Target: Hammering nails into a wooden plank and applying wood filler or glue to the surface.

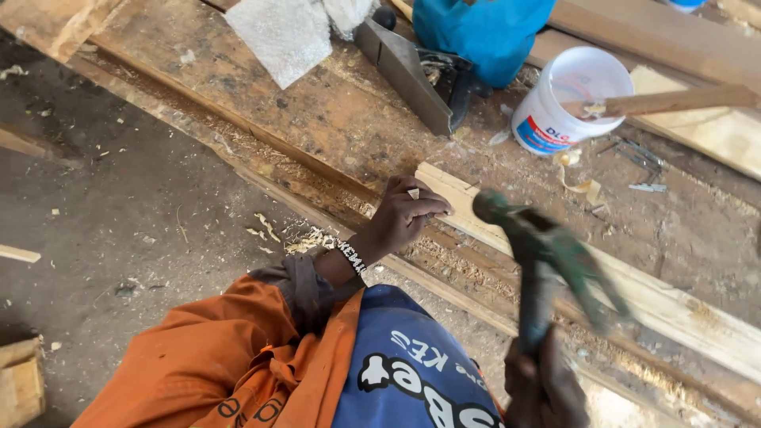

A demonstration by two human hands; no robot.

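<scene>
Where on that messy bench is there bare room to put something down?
Bare wood lies between the left hand and the plane, and on the right below the bucket, beyond the pale strip. The top is crowded: grey cloth, blue cloth, plane, bucket. The right hand holds a hammer.

One round white plastic tub [567, 99] stands on the wooden workbench [333, 119], bearing a red-and-blue label [541, 135] on its side.
</scene>
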